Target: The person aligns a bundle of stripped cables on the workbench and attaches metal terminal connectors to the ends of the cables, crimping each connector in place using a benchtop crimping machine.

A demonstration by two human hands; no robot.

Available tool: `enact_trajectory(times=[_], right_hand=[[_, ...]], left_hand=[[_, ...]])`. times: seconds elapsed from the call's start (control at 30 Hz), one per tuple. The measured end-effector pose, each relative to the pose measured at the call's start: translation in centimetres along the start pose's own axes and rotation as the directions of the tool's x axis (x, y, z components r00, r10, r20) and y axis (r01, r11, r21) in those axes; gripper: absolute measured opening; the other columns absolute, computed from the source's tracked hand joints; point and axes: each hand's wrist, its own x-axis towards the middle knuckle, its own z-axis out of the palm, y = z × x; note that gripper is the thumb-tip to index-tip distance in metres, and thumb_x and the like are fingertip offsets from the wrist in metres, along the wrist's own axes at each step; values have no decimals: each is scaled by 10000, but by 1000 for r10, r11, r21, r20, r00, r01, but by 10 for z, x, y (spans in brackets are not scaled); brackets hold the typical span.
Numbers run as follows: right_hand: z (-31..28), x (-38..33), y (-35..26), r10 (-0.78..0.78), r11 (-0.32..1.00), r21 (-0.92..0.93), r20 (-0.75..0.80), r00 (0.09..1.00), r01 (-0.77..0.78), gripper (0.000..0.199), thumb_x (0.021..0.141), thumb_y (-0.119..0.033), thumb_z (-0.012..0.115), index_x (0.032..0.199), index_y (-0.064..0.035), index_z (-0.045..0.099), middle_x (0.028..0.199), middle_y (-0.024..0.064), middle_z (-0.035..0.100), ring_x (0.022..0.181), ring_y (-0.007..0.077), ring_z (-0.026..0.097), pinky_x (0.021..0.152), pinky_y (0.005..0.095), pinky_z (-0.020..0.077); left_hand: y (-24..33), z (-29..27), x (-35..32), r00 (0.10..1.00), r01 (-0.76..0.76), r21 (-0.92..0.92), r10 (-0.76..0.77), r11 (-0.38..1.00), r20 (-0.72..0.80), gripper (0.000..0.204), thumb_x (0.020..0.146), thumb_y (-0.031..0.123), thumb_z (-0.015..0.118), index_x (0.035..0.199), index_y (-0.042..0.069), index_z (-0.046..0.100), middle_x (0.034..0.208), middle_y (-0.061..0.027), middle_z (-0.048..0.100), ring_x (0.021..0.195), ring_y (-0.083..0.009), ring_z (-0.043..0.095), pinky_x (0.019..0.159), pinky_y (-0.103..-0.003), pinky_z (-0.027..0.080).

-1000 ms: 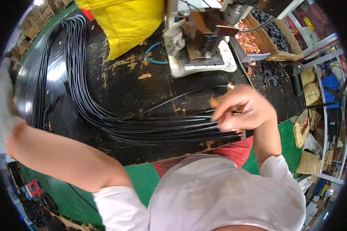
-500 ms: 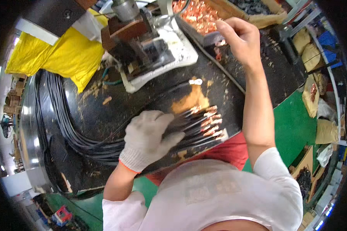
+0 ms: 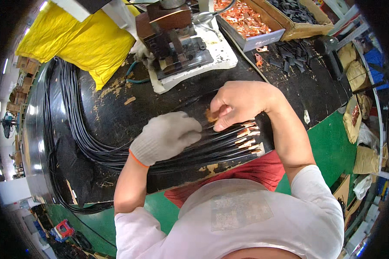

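My left hand [image 3: 166, 136], in a white knitted glove with an orange cuff, is closed over black cables [image 3: 220, 144] on the dark worktable. Close to its right, my bare right hand [image 3: 246, 101] has thumb and forefinger pinched together above the bundle. What lies in that pinch is hidden or too small to make out. Several copper-coloured cable ends [image 3: 248, 136] fan out to the right below this hand. From the left, the cables curve round in a long loop [image 3: 80, 129] and run beneath my glove.
A press-like machine [image 3: 177, 47] on a white base stands at the back. Right of it are a box of copper lugs [image 3: 263, 42] and a carton of black sleeves [image 3: 304, 28]. Loose sleeves [image 3: 291, 56] and an orange-red lug [image 3: 258, 60] lie nearby. Yellow sacking [image 3: 82, 41] sits back left.
My right hand has come down from the copper lug box to the cables beside my left hand. The lug-tipped cable end seen behind the bundle earlier is now out of sight.
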Motion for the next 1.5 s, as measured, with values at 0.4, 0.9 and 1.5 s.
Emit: enact_trajectory(times=[0.4, 0.9, 1.5], right_hand=[[-12, -3, 19, 104, 975, -180, -156, 982, -132, 358, 927, -307, 695, 875, 47, 693, 789, 262, 658, 775, 439, 652, 698, 474, 499], [-7, -14, 22, 239, 943, 306, -334, 912, -135, 343, 1057, -252, 580, 840, 7, 639, 690, 40, 635, 648, 109, 608, 578, 288, 485], [-9, 6, -1, 475, 650, 759, -390, 789, -17, 344, 1002, -280, 693, 803, -2, 732, 648, 17, 657, 508, 54, 548, 464, 203, 422]], left_hand=[[-13, 18, 11, 944, 222, -6, -217, 975, -248, 226, 988, 252, 616, 1105, 60, 641, 1005, -205, 695, 936, -415, 684, 804, -494, 557], [-14, 14, 62, 886, -12, 98, 56, 995, -460, 203, 973, 277, 594, 969, 90, 675, 873, -142, 709, 817, -367, 705, 724, -484, 573], [-26, -25, 41, 850, -12, 95, 60, 995, -524, 189, 917, 230, 709, 1038, 85, 719, 852, -130, 675, 773, -338, 686, 675, -417, 554]])
